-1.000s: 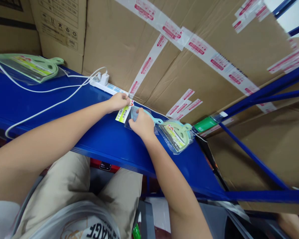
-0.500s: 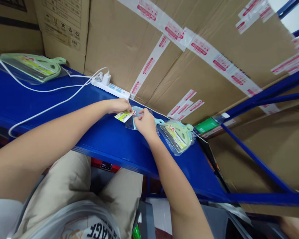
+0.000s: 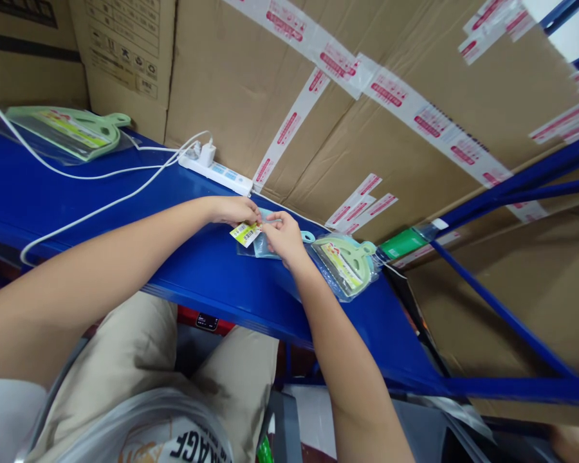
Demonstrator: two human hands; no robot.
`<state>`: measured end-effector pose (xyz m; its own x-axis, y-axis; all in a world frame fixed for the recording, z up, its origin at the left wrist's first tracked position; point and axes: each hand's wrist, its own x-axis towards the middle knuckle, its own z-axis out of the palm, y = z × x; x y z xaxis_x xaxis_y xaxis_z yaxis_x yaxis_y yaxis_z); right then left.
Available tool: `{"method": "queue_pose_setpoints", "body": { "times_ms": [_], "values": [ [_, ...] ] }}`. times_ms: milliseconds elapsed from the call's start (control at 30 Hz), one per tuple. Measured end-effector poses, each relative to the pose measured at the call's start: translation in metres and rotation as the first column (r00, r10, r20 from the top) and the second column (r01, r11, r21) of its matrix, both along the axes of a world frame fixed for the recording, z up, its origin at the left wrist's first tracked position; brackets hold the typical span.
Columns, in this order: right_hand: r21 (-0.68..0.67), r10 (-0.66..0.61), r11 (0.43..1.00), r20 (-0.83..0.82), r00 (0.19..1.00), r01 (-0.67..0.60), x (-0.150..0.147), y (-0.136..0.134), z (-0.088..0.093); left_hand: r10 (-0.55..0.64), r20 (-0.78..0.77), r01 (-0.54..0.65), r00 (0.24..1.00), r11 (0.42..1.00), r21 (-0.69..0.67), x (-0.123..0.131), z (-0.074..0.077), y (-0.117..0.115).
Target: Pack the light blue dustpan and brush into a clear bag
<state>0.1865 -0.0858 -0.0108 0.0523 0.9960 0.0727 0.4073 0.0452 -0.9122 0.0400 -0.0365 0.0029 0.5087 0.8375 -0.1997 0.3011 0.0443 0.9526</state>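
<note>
A yellow label (image 3: 246, 235) is held above a blue dustpan (image 3: 262, 249), which is laid in clear wrapping on the blue shelf (image 3: 207, 270). The label's upper end is pinched by the left hand (image 3: 238, 210), its fingers drawn together. The right hand (image 3: 284, 239) is curled narrowly beside it, fingertips brought close to the same end; whether the label is gripped by them too cannot be told. Just right of the blue dustpan, a wrapped green dustpan (image 3: 354, 260) is seen, with a green-labelled bottle (image 3: 408, 243) placed beyond. Behind the hands, a white power strip (image 3: 222, 177) is set against a taped cardboard box (image 3: 251, 83).
</note>
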Motion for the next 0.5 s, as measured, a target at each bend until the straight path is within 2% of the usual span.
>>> {"method": "queue_pose_setpoints", "body": {
  "times_ms": [100,200,500],
  "values": [
    [-0.109,0.000,0.994,-0.157,0.988,-0.017,-0.004,-0.005,0.004,-0.051,0.013,0.050,0.999,0.999,0.021,-0.002,0.002,0.000],
    [-0.169,-0.004,0.985,-0.235,0.972,-0.037,-0.005,-0.007,0.009,-0.095,0.028,0.094,0.995,0.994,0.049,-0.005,0.000,0.005],
    [-0.178,-0.012,0.983,-0.299,0.954,-0.044,-0.001,-0.006,0.011,-0.195,0.127,0.185,0.972,0.979,0.089,-0.013,-0.013,0.022]
  ]
}}
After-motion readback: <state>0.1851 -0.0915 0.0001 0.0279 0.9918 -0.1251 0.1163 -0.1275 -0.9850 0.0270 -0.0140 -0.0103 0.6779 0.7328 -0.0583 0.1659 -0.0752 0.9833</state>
